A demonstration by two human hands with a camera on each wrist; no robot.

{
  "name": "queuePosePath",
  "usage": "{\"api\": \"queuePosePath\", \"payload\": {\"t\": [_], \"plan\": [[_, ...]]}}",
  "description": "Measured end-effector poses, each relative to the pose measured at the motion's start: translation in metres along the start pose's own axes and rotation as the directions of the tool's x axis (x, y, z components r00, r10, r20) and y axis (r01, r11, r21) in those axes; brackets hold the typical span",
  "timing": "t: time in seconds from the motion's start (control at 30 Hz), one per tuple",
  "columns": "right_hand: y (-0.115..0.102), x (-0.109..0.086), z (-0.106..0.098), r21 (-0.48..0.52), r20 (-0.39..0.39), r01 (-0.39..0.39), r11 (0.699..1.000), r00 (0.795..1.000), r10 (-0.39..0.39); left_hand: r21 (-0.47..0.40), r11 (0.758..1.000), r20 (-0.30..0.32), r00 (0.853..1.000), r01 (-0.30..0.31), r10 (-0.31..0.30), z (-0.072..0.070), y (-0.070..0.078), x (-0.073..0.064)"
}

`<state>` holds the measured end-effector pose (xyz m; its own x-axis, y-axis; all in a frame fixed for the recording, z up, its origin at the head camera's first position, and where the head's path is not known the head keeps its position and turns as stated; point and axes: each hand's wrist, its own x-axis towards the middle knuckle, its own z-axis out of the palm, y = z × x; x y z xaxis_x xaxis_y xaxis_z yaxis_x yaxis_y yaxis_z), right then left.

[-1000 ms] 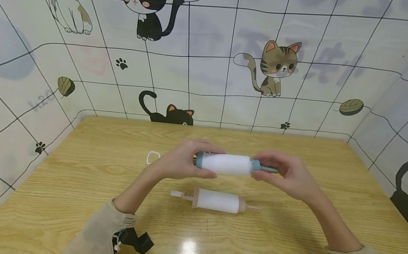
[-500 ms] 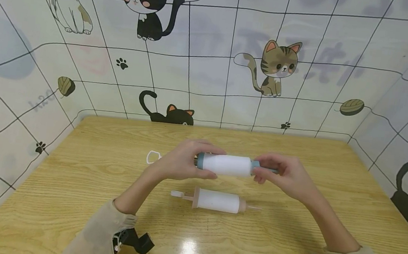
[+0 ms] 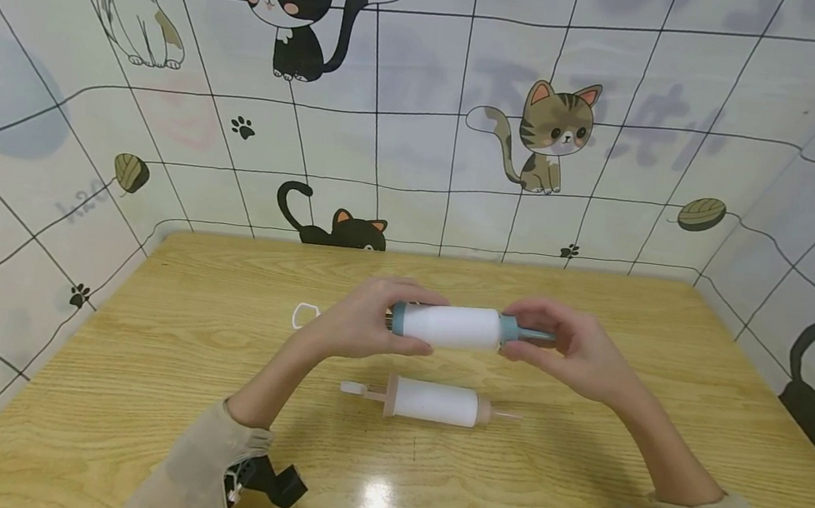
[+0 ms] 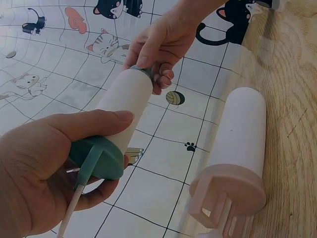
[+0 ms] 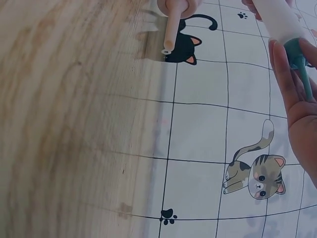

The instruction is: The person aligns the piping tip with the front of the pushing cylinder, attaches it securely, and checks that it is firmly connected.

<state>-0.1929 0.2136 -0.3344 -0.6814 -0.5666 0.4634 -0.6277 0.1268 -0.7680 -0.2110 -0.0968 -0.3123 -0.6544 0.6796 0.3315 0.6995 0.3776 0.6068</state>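
A white syringe-like tube [image 3: 452, 326] with teal end caps is held level above the table between both hands. My left hand [image 3: 370, 321] grips its left end, thumb lying along the white body beside the teal cap [image 4: 101, 156]. With thumb and fingers, my right hand [image 3: 578, 349] pinches the teal nozzle cap [image 3: 509, 331]; the thin teal nozzle [image 5: 304, 79] points into the palm. A pale rod [image 4: 72, 213] leads out of the left cap. A white loop [image 3: 306, 315] shows behind my left wrist. Below lies a similar white tube [image 3: 436, 401] with beige ends.
The wooden table [image 3: 539, 487] runs back to a cat-printed sheet [image 3: 420, 146], which also rises at both sides. The beige tube's nozzle [image 5: 173, 25] points right. Small black cameras [image 3: 276, 482] sit on both wrists.
My right fingers rolled around the nozzle cap half a second ago, with lower fingertips showing beneath it, and are now back near their earlier grip. My left hand stays nearly still.
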Motion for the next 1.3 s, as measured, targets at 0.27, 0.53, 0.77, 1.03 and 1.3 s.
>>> {"api": "queuePosePath", "payload": {"t": [0.27, 0.53, 0.77, 1.03, 1.3], "plan": [[0.0, -0.0001, -0.0004, 0.023, 0.021, -0.02, 1.0, 1.0, 0.019, 0.038, 0.999, 0.005, 1.0, 0.011, -0.011, 0.0008, 0.0003, -0.0002], [0.0003, -0.0008, 0.0019, -0.048, -0.029, -0.055, 0.997, 0.998, 0.054, 0.049, 0.999, 0.014, 1.0, 0.01, -0.011, 0.0006, 0.0017, -0.0004], [0.0013, -0.0008, 0.0045, -0.072, -0.11, -0.045, 0.996, 0.993, 0.037, 0.044, 0.999, 0.01, 1.0, 0.02, -0.02, 0.0016, 0.0015, -0.0002], [0.0011, -0.0012, 0.0038, -0.062, -0.097, 0.002, 0.998, 0.995, -0.008, 0.035, 0.999, 0.011, 0.999, 0.033, -0.033, 0.0014, 0.0, 0.0], [0.0003, -0.001, -0.0002, -0.089, -0.038, 0.027, 0.996, 0.999, -0.03, 0.014, 1.0, 0.004, 1.0, 0.028, -0.028, 0.001, -0.0011, -0.0006]]}}
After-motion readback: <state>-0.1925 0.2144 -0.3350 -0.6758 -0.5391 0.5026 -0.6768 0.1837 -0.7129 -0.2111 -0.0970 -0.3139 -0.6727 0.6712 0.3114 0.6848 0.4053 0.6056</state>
